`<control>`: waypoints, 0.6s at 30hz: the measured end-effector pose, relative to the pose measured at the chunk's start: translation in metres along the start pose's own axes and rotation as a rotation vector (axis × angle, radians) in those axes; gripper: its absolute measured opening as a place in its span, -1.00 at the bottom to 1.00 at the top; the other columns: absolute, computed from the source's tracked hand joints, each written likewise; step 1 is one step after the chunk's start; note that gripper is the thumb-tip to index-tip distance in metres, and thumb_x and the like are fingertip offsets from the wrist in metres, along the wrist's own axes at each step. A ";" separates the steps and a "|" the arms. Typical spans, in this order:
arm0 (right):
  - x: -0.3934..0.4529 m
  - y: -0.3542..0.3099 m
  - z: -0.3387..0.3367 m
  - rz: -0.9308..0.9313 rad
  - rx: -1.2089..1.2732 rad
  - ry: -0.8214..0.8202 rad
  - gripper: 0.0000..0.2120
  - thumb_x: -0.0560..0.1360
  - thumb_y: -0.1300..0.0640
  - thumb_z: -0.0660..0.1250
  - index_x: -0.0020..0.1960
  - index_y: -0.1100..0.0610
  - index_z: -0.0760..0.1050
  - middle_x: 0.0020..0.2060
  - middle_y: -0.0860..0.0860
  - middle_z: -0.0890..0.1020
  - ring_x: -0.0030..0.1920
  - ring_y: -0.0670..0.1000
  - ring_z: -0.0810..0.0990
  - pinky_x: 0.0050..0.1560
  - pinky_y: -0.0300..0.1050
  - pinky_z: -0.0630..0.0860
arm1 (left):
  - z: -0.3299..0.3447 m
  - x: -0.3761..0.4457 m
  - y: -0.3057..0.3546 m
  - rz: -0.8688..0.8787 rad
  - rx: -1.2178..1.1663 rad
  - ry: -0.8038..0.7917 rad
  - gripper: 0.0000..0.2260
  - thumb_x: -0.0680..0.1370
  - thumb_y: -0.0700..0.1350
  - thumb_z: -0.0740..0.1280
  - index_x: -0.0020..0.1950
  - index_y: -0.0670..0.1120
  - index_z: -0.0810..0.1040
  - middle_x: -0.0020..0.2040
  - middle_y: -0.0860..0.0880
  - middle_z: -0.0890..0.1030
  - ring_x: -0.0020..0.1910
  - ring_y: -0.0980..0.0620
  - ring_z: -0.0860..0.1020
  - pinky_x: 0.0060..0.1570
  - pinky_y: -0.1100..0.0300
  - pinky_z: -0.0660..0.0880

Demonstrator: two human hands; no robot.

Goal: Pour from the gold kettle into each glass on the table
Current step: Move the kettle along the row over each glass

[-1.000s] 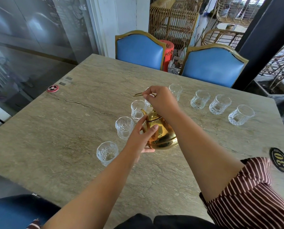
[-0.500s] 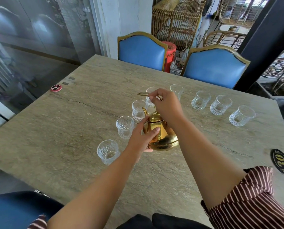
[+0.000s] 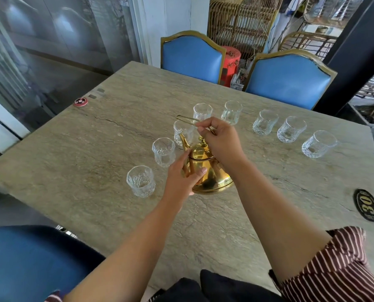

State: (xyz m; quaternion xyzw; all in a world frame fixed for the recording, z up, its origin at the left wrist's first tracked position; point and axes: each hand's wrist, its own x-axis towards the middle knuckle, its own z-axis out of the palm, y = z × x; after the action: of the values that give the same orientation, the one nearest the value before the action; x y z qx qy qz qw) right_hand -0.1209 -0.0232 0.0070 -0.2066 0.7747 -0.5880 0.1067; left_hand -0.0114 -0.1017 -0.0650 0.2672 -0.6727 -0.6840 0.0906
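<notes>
A gold kettle [image 3: 210,175] stands on the stone table [image 3: 107,153] among several clear cut glasses set in an arc. My right hand [image 3: 220,140] pinches its thin wire handle [image 3: 185,119] above the lid. My left hand [image 3: 183,177] is wrapped on the kettle's left side at the base of the spout, which points toward a glass [image 3: 182,136]. Other glasses sit near left [image 3: 140,180], left [image 3: 163,151], behind [image 3: 202,112] and far right [image 3: 318,144]. All the glasses look empty.
Two blue chairs [image 3: 192,57] stand at the table's far edge, another blue seat [image 3: 29,262] at the near left. A red round disc [image 3: 80,102] lies at the left edge, and a black oval "30" plaque [image 3: 366,205] at the right.
My right hand has drawn back along the wire handle toward the lid. My left hand has closed further around the kettle's side near the spout. The kettle stays on the table.
</notes>
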 end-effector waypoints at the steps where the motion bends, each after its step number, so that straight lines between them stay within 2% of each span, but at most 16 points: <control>1: -0.002 -0.003 0.001 -0.014 -0.013 -0.025 -0.90 0.55 0.19 0.36 0.00 0.07 0.65 -0.27 -0.23 0.61 -0.45 -0.38 0.45 -0.31 -0.39 0.33 | 0.000 -0.005 0.000 -0.009 -0.021 0.014 -0.33 0.45 0.10 0.52 0.50 0.24 0.33 0.33 0.16 0.37 0.37 -0.06 0.46 0.18 -0.23 0.56; 2: -0.004 -0.005 0.002 -0.026 -0.029 -0.050 -0.90 0.55 0.19 0.35 -0.01 0.07 0.64 -0.21 -0.22 0.62 -0.43 -0.40 0.45 -0.29 -0.40 0.33 | 0.000 -0.009 -0.002 -0.033 -0.057 0.020 -0.34 0.45 0.08 0.52 0.49 0.25 0.33 0.37 0.14 0.36 0.37 -0.08 0.46 0.12 -0.23 0.59; 4: -0.006 -0.010 0.004 -0.048 -0.057 -0.097 -0.91 0.56 0.20 0.35 -0.02 0.09 0.63 -0.24 -0.22 0.59 -0.46 -0.42 0.44 -0.36 -0.49 0.31 | 0.000 -0.017 -0.003 -0.070 -0.131 0.014 -0.36 0.47 0.05 0.51 0.48 0.26 0.33 0.42 0.10 0.35 0.38 -0.13 0.46 0.05 -0.23 0.61; 9: -0.010 -0.018 0.014 -0.069 -0.097 -0.165 -0.92 0.56 0.22 0.35 -0.07 0.11 0.61 -0.30 -0.18 0.57 -0.55 -0.40 0.42 -0.52 -0.52 0.28 | -0.003 -0.031 -0.003 -0.096 -0.231 0.037 -0.40 0.48 0.01 0.50 0.46 0.27 0.35 0.48 0.07 0.37 0.38 -0.14 0.46 0.05 -0.24 0.60; 12: -0.010 -0.022 0.022 -0.080 -0.142 -0.182 -0.91 0.55 0.19 0.36 -0.10 0.05 0.60 -0.13 -0.10 0.66 -0.50 -0.32 0.45 -0.45 -0.48 0.30 | -0.006 -0.035 -0.002 -0.113 -0.282 0.047 -0.46 0.48 -0.01 0.50 0.37 0.34 0.38 0.47 0.08 0.38 0.37 -0.15 0.47 0.01 -0.19 0.59; 14: -0.008 -0.025 0.027 -0.082 -0.184 -0.192 -0.92 0.54 0.16 0.36 -0.10 0.02 0.60 -0.09 -0.06 0.69 -0.41 -0.19 0.48 -0.34 -0.28 0.41 | -0.007 -0.036 -0.001 -0.126 -0.305 0.043 -0.49 0.48 0.00 0.50 0.32 0.36 0.39 0.50 0.05 0.36 0.37 -0.16 0.48 -0.03 -0.16 0.61; 16: -0.006 -0.027 0.031 -0.074 -0.225 -0.200 -0.92 0.54 0.14 0.36 -0.10 0.03 0.61 -0.06 0.00 0.71 -0.31 0.03 0.57 -0.21 -0.10 0.51 | -0.009 -0.037 0.000 -0.140 -0.328 0.048 -0.50 0.48 0.00 0.50 0.31 0.36 0.40 0.52 0.05 0.34 0.35 -0.16 0.50 -0.10 -0.08 0.63; 18: -0.004 -0.029 0.034 -0.074 -0.266 -0.200 -0.92 0.54 0.12 0.35 -0.08 0.06 0.62 -0.06 0.01 0.71 -0.19 0.10 0.64 -0.08 0.01 0.58 | -0.010 -0.036 0.000 -0.150 -0.336 0.049 -0.49 0.48 0.01 0.50 0.32 0.37 0.41 0.53 0.04 0.33 0.32 -0.14 0.52 -0.17 -0.02 0.66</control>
State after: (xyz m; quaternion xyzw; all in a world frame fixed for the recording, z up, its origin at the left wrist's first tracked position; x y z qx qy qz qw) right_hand -0.0974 -0.0575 0.0248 -0.3049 0.8230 -0.4605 0.1332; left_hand 0.0240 -0.0925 -0.0560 0.3144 -0.5249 -0.7847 0.0989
